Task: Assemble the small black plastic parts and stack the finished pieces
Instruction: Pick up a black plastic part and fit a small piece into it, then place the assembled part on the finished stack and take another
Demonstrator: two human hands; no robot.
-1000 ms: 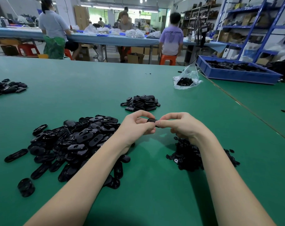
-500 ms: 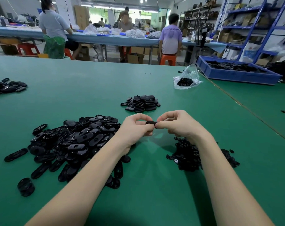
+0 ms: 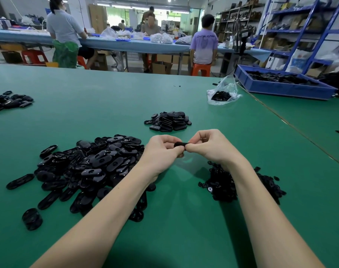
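While the small black part (image 3: pixel 179 144) is being pinched between both hands above the green worktop (image 3: pixel 106 105), the joining step appears to be under way. The left hand (image 3: pixel 162 151) and the right hand (image 3: pixel 207 147) are each closed on one end of the piece, fingertips meeting over its middle, so the seam itself is hidden. Pressure is best being applied squarely from both ends, with the piece kept level, so that nothing is being forced in crooked. Loose oval shells are lying in a big heap (image 3: pixel 91 167) to the left, small inserts (image 3: pixel 222 188) under the right wrist. Finished pieces are being gathered in the stack (image 3: pixel 169 121) just beyond the hands, where this one is probably going.
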